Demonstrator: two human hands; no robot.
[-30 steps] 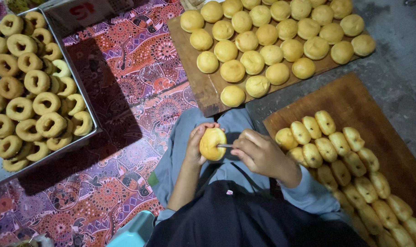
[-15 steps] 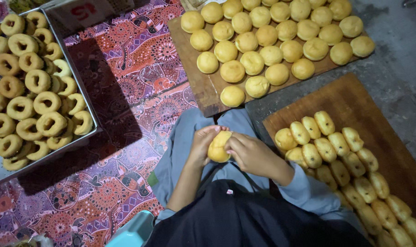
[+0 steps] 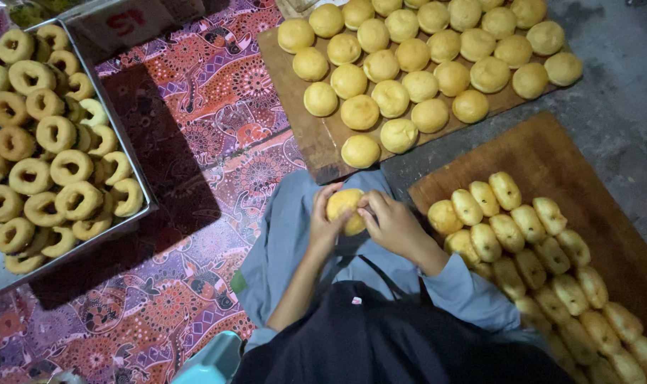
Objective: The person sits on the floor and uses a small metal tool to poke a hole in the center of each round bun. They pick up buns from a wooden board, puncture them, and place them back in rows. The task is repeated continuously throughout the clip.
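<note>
Grip: both hands close around one round yellow bun (image 3: 344, 210); the left hand (image 3: 323, 226) cups it from the side and below, and the right hand (image 3: 391, 224) wraps over its other side with fingers curled on top.
Bun position: held over the lap, just in front of the near edge of the upper wooden board (image 3: 316, 142).
Change: a second ago the bun faced up in the left hand with the right hand holding a thin tool at its side; now no tool shows and both hands press in on the bun, which looks turned and partly covered.
Meaning: judging by that, the poking step on this bun seems finished and the hands are now working or turning it.
Upper board: rows of whole round buns (image 3: 391, 96), set apart from each other.
Right board (image 3: 551, 153): buns stood on edge in tight overlapping rows (image 3: 522, 249), beside the right forearm.
Left side: metal tray (image 3: 142, 174) heaped with ring doughnuts (image 3: 53, 171).
Floor: red patterned mat (image 3: 217, 107) under the tray and lap.
</note>
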